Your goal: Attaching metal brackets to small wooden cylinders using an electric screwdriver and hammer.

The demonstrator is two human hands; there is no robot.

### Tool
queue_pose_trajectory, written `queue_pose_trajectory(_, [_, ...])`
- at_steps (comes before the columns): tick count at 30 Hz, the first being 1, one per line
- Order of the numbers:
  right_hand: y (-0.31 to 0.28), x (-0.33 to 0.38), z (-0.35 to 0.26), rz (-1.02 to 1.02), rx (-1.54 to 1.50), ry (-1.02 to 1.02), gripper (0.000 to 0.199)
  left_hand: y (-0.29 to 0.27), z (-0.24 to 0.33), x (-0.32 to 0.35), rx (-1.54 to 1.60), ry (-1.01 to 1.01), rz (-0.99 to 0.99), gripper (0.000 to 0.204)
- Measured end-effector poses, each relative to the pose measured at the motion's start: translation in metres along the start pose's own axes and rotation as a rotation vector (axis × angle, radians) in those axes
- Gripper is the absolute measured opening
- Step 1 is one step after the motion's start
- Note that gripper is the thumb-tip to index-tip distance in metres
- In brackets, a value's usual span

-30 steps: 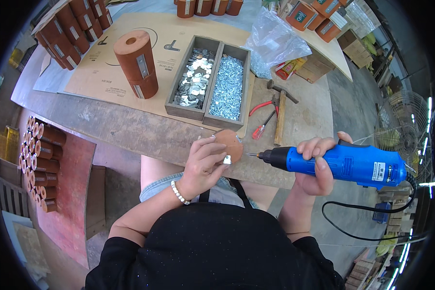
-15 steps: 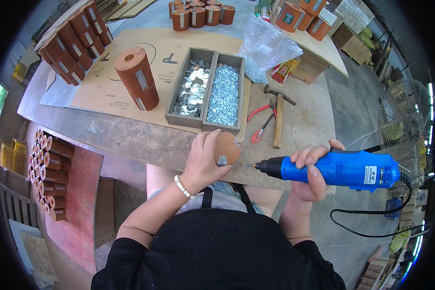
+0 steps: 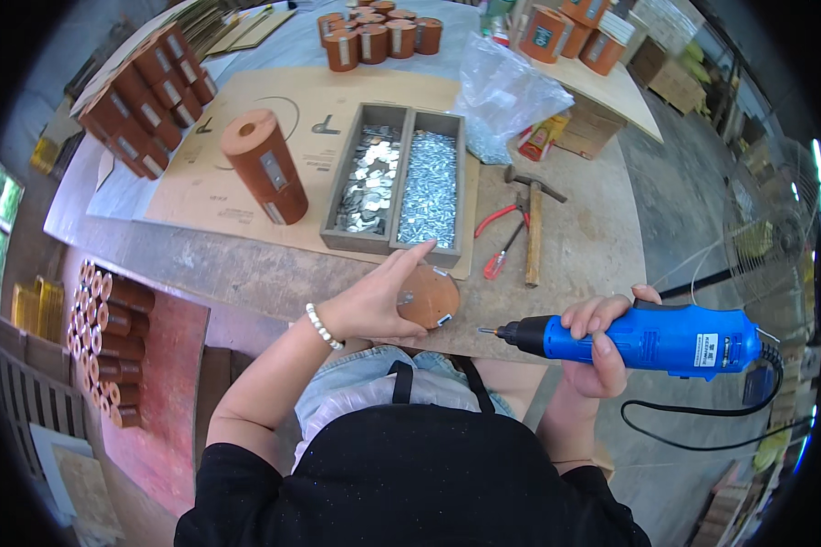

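At the worktop's [image 3: 575, 273] near edge, left hand [image 3: 374, 296] closes around the brown cylinder [image 3: 429, 296]; right hand [image 3: 597, 342] clasps the blue driver [image 3: 652, 342]. Fastening seems underway; next, align the bit.

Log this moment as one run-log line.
left hand: grips brown cylinder at table edge | right hand: holds blue electric screwdriver, tip apart from cylinder | tray: screws, metal plates

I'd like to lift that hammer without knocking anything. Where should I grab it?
Grip the hammer by its wooden handle near the lower end, coming from the right, where the table is bare. It lies flat with its head farthest away, and the red-handled pliers crowd its left side.
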State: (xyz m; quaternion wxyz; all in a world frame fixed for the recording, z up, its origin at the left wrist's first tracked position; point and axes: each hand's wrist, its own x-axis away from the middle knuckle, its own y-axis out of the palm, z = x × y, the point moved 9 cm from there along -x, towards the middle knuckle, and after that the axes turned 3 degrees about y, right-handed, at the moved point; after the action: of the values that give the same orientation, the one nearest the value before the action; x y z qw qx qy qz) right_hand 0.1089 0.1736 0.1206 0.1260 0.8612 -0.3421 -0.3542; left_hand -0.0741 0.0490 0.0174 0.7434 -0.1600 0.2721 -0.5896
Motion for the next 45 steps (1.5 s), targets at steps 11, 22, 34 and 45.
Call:
queue_pose_trajectory(11, [-0.01, 0.012, -0.001, 0.078, 0.071, 0.222, 0.065, -0.01, -0.104, -0.1, -0.918, -0.108, -0.159, 0.021])
queue_pose_trajectory(22, [-0.031, 0.022, -0.03, 0.169, -0.036, 0.039, 0.059, -0.005, -0.088, -0.107, -0.778, 0.01, 0.005, 0.017])
queue_pose_trajectory(34, [-0.038, 0.024, -0.044, 0.206, -0.062, 0.002, 0.057, -0.022, -0.081, -0.108, -0.518, -0.171, -0.02, 0.014])
queue_pose_trajectory(45, [-0.032, 0.011, -0.048, 0.141, -0.232, -0.166, 0.061, 0.054, 0.05, -0.031, 0.699, -0.073, 0.24, 0.01])
